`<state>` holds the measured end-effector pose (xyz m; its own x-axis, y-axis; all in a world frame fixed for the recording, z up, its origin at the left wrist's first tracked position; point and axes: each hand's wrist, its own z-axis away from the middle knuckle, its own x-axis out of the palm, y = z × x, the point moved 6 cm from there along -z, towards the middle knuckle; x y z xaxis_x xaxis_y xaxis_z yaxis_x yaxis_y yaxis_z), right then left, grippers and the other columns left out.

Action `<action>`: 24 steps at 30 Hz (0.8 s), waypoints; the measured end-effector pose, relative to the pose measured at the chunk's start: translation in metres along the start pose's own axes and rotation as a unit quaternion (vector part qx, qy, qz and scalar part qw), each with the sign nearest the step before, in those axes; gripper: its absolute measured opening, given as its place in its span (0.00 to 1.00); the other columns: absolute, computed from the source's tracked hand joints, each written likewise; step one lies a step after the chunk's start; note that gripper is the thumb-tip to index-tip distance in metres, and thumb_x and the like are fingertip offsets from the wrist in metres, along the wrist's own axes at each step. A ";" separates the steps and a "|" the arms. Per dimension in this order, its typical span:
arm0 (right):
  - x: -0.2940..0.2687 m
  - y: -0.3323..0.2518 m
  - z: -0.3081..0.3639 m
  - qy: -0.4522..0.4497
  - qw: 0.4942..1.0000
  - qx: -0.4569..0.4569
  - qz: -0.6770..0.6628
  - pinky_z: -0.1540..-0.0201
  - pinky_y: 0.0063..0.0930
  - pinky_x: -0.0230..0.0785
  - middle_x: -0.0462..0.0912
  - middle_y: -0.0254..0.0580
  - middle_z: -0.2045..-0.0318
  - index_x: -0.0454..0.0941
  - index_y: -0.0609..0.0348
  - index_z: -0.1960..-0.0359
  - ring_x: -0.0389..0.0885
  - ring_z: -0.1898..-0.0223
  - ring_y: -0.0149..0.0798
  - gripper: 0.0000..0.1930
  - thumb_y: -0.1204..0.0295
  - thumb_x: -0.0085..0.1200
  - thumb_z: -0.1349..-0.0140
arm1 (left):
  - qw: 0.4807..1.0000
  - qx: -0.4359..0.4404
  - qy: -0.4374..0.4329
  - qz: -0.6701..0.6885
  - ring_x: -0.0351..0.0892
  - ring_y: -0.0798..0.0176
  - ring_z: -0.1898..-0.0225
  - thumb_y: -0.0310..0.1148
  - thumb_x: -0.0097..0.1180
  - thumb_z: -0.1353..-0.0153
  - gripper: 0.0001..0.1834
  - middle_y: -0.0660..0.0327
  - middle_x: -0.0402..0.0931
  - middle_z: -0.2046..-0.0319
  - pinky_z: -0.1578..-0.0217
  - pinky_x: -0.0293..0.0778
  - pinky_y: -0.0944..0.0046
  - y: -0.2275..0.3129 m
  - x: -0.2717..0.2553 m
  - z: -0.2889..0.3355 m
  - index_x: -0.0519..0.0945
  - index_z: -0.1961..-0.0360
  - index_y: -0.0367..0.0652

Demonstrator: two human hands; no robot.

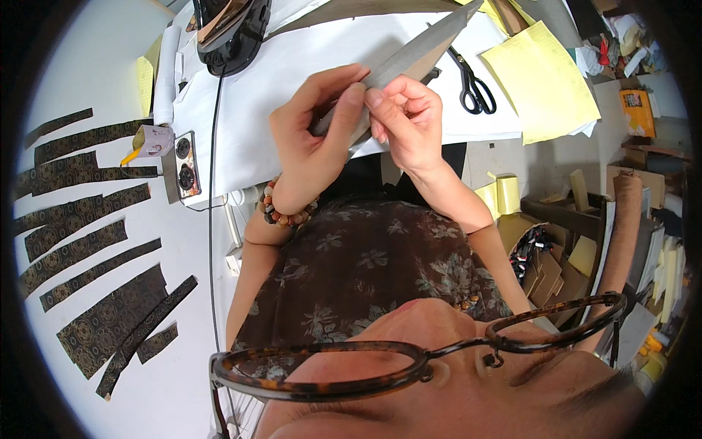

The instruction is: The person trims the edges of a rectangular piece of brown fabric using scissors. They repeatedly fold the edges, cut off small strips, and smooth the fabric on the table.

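Note:
Both my hands are raised over the near edge of a white-covered worktable [270,95], gripping a long grey strip of sheet material [424,51]. It narrows to a point at the upper right and shows a beige face along its lower side. My left hand [314,121] is closed on the near part, its thumb pressed along the edge. Just to its right, my right hand [409,121] pinches the same strip between thumb and fingers, the thumb tips almost meeting. Part of the strip is hidden behind my fingers. Black-handled scissors [475,95] lie on the table to the right.
Yellow paper sheets [541,84] overlap the table's right side. A glossy black appliance [234,44] stands at the far left, its cord [213,146] running toward me. Dark patterned fabric strips [95,205] hang or lie at left. Lower right are a scrap-filled box [545,271] and a brown roll [621,219].

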<state>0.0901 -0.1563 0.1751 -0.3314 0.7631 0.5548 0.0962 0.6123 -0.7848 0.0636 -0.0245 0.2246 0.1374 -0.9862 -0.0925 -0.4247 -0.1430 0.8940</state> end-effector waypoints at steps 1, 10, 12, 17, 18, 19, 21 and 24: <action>0.000 0.001 0.000 0.002 1.000 -0.002 -0.001 0.78 0.13 0.63 0.83 0.32 0.78 0.79 0.62 0.67 0.74 0.80 0.19 0.05 0.76 0.59 0.30 | 0.999 -0.007 -0.009 -0.037 0.82 0.75 0.65 0.28 0.60 0.31 0.11 0.59 0.87 0.65 0.63 0.76 0.73 0.001 0.000 0.000 0.83 0.51 0.33; -0.014 0.010 -0.005 -0.033 0.999 0.008 0.015 0.74 0.18 0.71 0.85 0.38 0.75 0.80 0.64 0.64 0.79 0.77 0.26 0.08 0.72 0.58 0.29 | 0.987 0.022 -0.023 -0.157 0.82 0.73 0.75 0.27 0.65 0.36 0.10 0.58 0.85 0.75 0.71 0.75 0.73 0.005 0.000 -0.003 0.86 0.55 0.34; -0.019 0.013 -0.004 -0.038 0.999 -0.003 0.020 0.73 0.20 0.73 0.85 0.42 0.75 0.80 0.65 0.64 0.81 0.77 0.28 0.10 0.70 0.58 0.29 | 0.987 0.036 -0.017 -0.154 0.82 0.73 0.75 0.27 0.65 0.36 0.10 0.58 0.85 0.75 0.71 0.75 0.72 0.005 0.000 -0.002 0.86 0.55 0.35; -0.020 -0.001 -0.011 0.005 0.999 -0.002 -0.031 0.73 0.21 0.73 0.85 0.44 0.75 0.81 0.64 0.66 0.80 0.78 0.29 0.10 0.69 0.59 0.29 | 0.987 0.025 -0.020 -0.159 0.83 0.73 0.74 0.27 0.66 0.37 0.11 0.57 0.85 0.74 0.71 0.76 0.72 0.002 -0.002 -0.002 0.86 0.55 0.35; -0.019 -0.003 -0.012 0.007 0.999 -0.002 -0.047 0.73 0.20 0.73 0.86 0.44 0.75 0.81 0.63 0.67 0.80 0.78 0.29 0.10 0.69 0.59 0.30 | 0.987 0.022 -0.019 -0.157 0.83 0.73 0.74 0.27 0.66 0.38 0.11 0.57 0.85 0.74 0.71 0.76 0.72 0.002 -0.003 -0.002 0.86 0.55 0.35; -0.019 -0.001 -0.013 0.008 0.999 0.004 -0.038 0.74 0.19 0.72 0.85 0.43 0.76 0.81 0.63 0.67 0.80 0.79 0.28 0.09 0.70 0.60 0.30 | 0.987 0.019 -0.022 -0.160 0.83 0.73 0.74 0.26 0.66 0.38 0.11 0.57 0.85 0.74 0.71 0.76 0.72 0.001 -0.003 -0.002 0.86 0.55 0.35; -0.020 0.003 -0.015 0.008 1.000 0.014 -0.014 0.75 0.18 0.71 0.85 0.41 0.76 0.80 0.62 0.68 0.79 0.80 0.27 0.08 0.72 0.62 0.31 | 0.986 0.016 -0.025 -0.162 0.83 0.73 0.73 0.26 0.66 0.38 0.11 0.57 0.85 0.74 0.70 0.76 0.72 0.002 -0.003 -0.002 0.86 0.55 0.35; -0.021 0.003 -0.015 0.017 1.000 -0.007 -0.023 0.77 0.16 0.69 0.84 0.37 0.77 0.79 0.60 0.69 0.79 0.80 0.24 0.08 0.73 0.63 0.32 | 0.986 0.005 -0.051 -0.162 0.83 0.72 0.73 0.27 0.65 0.37 0.12 0.57 0.85 0.73 0.70 0.76 0.72 0.003 -0.003 -0.003 0.85 0.53 0.35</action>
<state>0.1111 -0.1668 0.1651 -0.3036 0.7404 0.5998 0.0943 0.6497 -0.7543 0.0648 -0.0212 0.2287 0.1774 -0.8922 -0.4153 -0.3826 -0.4513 0.8062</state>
